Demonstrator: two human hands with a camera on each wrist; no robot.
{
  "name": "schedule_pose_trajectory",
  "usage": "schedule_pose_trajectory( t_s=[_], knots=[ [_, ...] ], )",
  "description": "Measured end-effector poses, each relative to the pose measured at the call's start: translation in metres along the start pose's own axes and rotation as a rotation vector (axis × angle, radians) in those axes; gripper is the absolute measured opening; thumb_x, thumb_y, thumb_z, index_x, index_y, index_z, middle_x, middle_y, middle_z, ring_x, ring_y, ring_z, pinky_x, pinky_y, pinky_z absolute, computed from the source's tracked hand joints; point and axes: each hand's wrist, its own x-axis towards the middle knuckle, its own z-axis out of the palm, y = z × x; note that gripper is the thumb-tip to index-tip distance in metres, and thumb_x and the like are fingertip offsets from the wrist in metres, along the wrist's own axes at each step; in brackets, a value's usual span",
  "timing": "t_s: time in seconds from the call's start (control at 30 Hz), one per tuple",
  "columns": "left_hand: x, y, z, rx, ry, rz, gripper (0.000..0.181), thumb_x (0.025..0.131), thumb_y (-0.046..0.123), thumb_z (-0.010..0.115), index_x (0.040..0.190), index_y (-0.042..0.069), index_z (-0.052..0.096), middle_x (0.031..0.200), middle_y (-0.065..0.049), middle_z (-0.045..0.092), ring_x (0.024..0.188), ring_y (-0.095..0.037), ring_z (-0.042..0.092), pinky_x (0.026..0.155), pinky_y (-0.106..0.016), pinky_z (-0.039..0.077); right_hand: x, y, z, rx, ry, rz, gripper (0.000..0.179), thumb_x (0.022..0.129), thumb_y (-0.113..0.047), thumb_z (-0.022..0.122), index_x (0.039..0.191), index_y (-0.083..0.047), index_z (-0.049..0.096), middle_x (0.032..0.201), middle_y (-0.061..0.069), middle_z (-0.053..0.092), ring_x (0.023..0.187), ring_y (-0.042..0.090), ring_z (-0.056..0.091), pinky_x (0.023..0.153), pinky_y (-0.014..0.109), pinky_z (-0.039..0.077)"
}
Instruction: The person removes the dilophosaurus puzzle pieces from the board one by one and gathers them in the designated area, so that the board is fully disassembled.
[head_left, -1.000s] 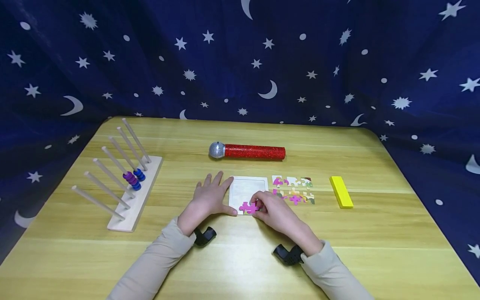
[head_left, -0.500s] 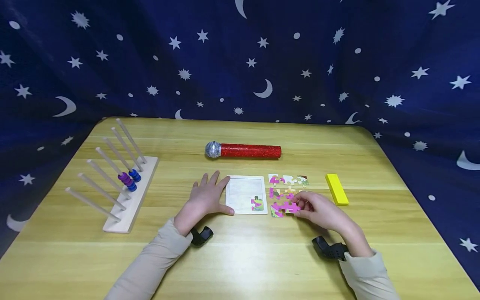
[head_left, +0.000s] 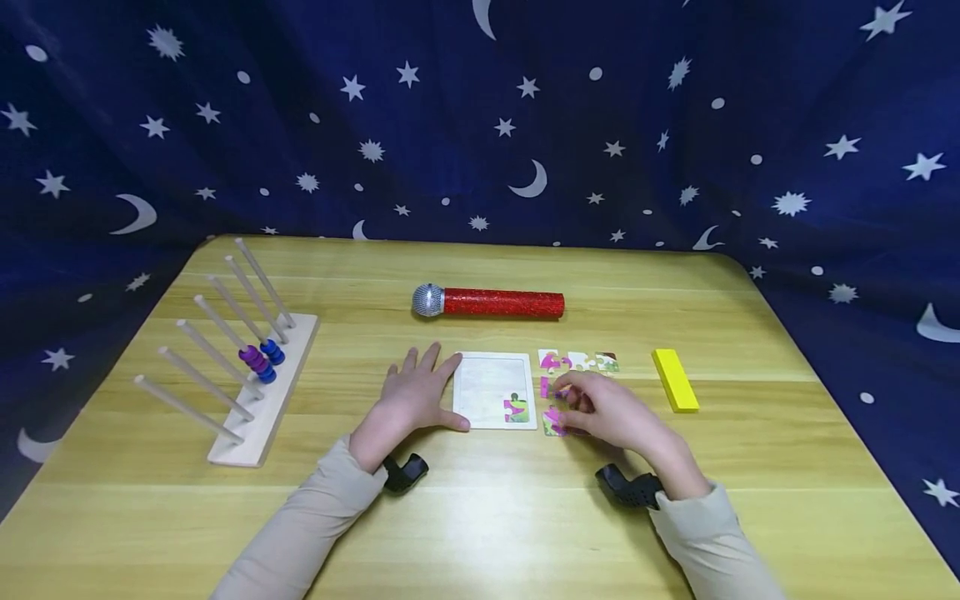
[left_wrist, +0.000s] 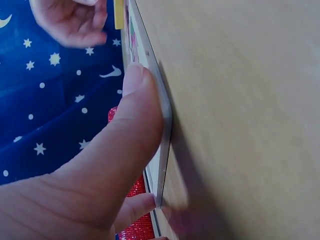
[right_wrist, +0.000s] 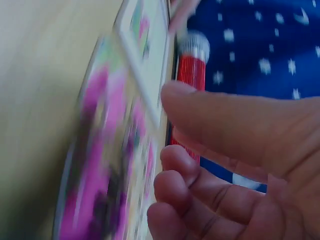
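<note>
My left hand [head_left: 411,398] lies with spread fingers at the left side of a square white puzzle tray [head_left: 480,379]. In the left wrist view, its thumb [left_wrist: 135,105] rests along the tray's edge. One pink-and-green jigsaw piece [head_left: 516,408] sits in the tray's lower right corner. My right hand [head_left: 615,408] hovers over the loose jigsaw pieces [head_left: 553,422] right of the tray, partly hiding them. Its fingers are loosely bent and the thumb stands apart, nothing between them in the right wrist view, where the pink pieces [right_wrist: 90,195] below are blurred.
A red glittery microphone [head_left: 502,302] lies behind the tray. To the right is a yellow block [head_left: 675,381]. A wooden peg stand [head_left: 288,383] with purple and blue beads [head_left: 257,362] stands at the left. A starry blue curtain [head_left: 450,108] hangs behind the table.
My right hand carried a pink jigsaw piece from over the tray to the loose pieces on the right and let it go. It has since shifted slightly left. The left hand stays at the tray.
</note>
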Motion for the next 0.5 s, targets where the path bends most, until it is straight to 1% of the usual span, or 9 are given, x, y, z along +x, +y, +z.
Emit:
schedule_pose_trajectory(
  t_s=[0.13, 0.17, 0.27, 0.33, 0.5],
  knots=[
    [0.0, 0.001, 0.0, 0.004, 0.001, 0.001, 0.103, 0.062, 0.063, 0.07, 0.144, 0.02, 0.025, 0.148, -0.017, 0.015, 0.13, -0.045, 0.014, 0.098, -0.062, 0.02, 0.014, -0.018, 0.015, -0.04, -0.024, -0.085, 0.041, 0.077, -0.014, 0.072, 0.114, -0.002, 0.057, 0.084, 0.002, 0.053, 0.071, 0.014, 0.047, 0.063, 0.027, 0.041],
    [0.0, 0.001, 0.0, 0.005, 0.002, 0.0, 0.103, 0.062, 0.063, 0.07, 0.144, 0.02, 0.025, 0.148, -0.017, 0.016, 0.13, -0.045, 0.014, 0.097, -0.062, 0.02, 0.016, -0.021, 0.019, -0.053, -0.033, -0.092, 0.043, 0.077, -0.015, 0.072, 0.115, -0.002, 0.057, 0.085, 0.003, 0.052, 0.071, 0.014, 0.046, 0.063, 0.027, 0.041],
    [0.001, 0.0, 0.001, 0.002, 0.008, 0.001, 0.103, 0.061, 0.063, 0.07, 0.144, 0.02, 0.026, 0.148, -0.017, 0.016, 0.13, -0.045, 0.014, 0.097, -0.062, 0.021, 0.021, -0.028, 0.028, -0.084, -0.046, -0.082, 0.044, 0.076, -0.016, 0.073, 0.116, -0.005, 0.058, 0.091, 0.003, 0.05, 0.069, 0.012, 0.044, 0.062, 0.026, 0.04],
    [0.001, 0.0, 0.001, -0.001, 0.01, 0.003, 0.103, 0.061, 0.063, 0.07, 0.144, 0.02, 0.026, 0.148, -0.017, 0.016, 0.13, -0.045, 0.014, 0.097, -0.062, 0.021, 0.022, -0.03, 0.031, -0.095, -0.039, -0.068, 0.042, 0.075, -0.014, 0.074, 0.114, -0.005, 0.059, 0.094, 0.004, 0.049, 0.069, 0.012, 0.044, 0.063, 0.027, 0.04],
    [0.0, 0.001, 0.001, -0.01, 0.022, 0.009, 0.102, 0.061, 0.062, 0.071, 0.144, 0.019, 0.027, 0.147, -0.017, 0.017, 0.129, -0.046, 0.015, 0.096, -0.062, 0.021, 0.024, -0.031, 0.036, -0.101, -0.015, -0.063, 0.033, 0.073, -0.008, 0.074, 0.103, -0.007, 0.059, 0.092, 0.003, 0.049, 0.071, 0.013, 0.043, 0.065, 0.029, 0.04]
  ],
)
